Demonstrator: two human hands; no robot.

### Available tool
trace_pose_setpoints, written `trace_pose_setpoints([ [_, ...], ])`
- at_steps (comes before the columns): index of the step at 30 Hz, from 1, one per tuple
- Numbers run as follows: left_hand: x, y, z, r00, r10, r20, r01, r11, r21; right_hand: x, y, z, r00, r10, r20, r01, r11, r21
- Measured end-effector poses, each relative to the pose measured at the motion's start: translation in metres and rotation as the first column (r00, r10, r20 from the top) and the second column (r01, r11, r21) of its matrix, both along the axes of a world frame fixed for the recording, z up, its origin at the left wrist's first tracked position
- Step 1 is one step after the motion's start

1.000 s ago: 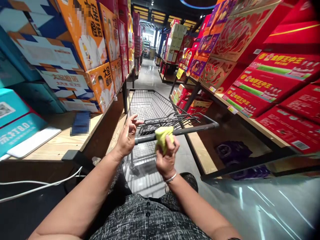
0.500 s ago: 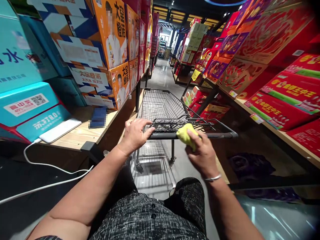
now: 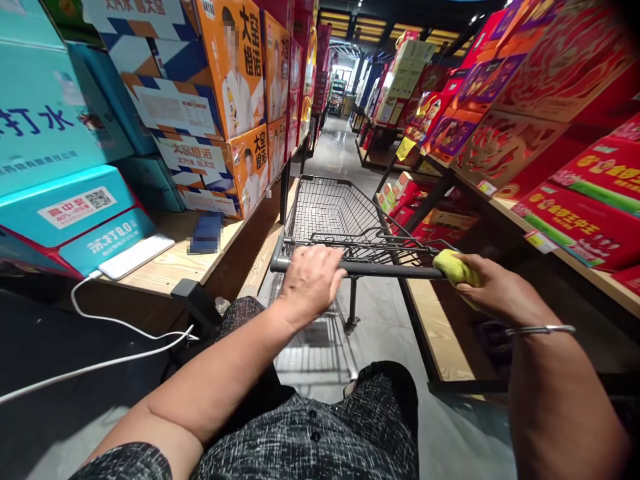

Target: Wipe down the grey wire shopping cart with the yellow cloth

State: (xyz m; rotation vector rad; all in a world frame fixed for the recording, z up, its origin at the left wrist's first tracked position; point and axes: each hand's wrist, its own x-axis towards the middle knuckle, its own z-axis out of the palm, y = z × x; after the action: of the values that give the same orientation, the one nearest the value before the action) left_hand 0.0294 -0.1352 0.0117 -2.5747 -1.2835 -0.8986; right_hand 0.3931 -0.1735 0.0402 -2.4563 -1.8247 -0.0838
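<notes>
A black wire shopping cart (image 3: 334,203) stands in front of me, its grey handlebar (image 3: 385,269) running crosswise. My left hand (image 3: 314,277) lies over the bar left of its middle, fingers bent over the top and thumb on the near side. At the bar's right end, my right hand (image 3: 493,283) grips a bunched yellow cloth (image 3: 454,268) and presses it against the handlebar corner. The palm side of both hands is hidden. The cart's basket holds nothing I can make out.
A wooden shelf (image 3: 160,280) on the left bears drink cartons (image 3: 245,167), a white power bank (image 3: 137,255) with a cable, and a blurred dark blue item (image 3: 206,233). Red gift boxes (image 3: 565,223) line the right shelf. A tiled aisle (image 3: 340,137) runs ahead.
My right hand has slid the yellow cloth rightward along the handlebar to its right end. My left hand has shifted right along the bar, uncovering its left end. The view has shifted slightly.
</notes>
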Motion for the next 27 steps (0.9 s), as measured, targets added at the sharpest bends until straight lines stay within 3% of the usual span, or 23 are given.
trace_pose_setpoints([
  [3,0.014,-0.003,-0.008,0.995,0.005,-0.103,-0.011,0.998,-0.060,-0.026,-0.015,-0.012,0.989,0.024,0.148,-0.038,0.995,0.092],
  [7,0.007,0.010,-0.013,0.990,0.055,-0.127,-0.060,0.997,-0.041,-0.060,-0.022,-0.017,0.980,0.130,0.149,-0.161,0.963,0.217],
  [13,-0.009,0.033,-0.014,0.999,0.042,-0.031,-0.044,0.998,-0.038,-0.142,0.001,0.000,0.935,0.336,0.111,-0.351,0.918,0.183],
  [18,-0.015,0.046,-0.020,0.999,0.051,-0.005,-0.051,0.999,-0.005,-0.207,0.028,0.017,0.830,0.542,0.134,-0.556,0.824,0.108],
  [20,-0.019,0.052,-0.023,0.999,0.051,0.016,-0.051,0.999,0.009,-0.207,0.036,0.023,0.814,0.572,0.101,-0.579,0.812,0.066],
  [22,-0.024,0.058,-0.024,0.998,0.042,0.040,-0.043,0.999,0.017,-0.190,0.040,0.029,0.836,0.546,0.057,-0.548,0.836,0.014],
  [27,-0.037,0.073,-0.021,0.998,0.017,0.068,-0.016,1.000,-0.010,-0.106,0.032,0.034,0.960,0.280,-0.026,-0.281,0.952,-0.125],
])
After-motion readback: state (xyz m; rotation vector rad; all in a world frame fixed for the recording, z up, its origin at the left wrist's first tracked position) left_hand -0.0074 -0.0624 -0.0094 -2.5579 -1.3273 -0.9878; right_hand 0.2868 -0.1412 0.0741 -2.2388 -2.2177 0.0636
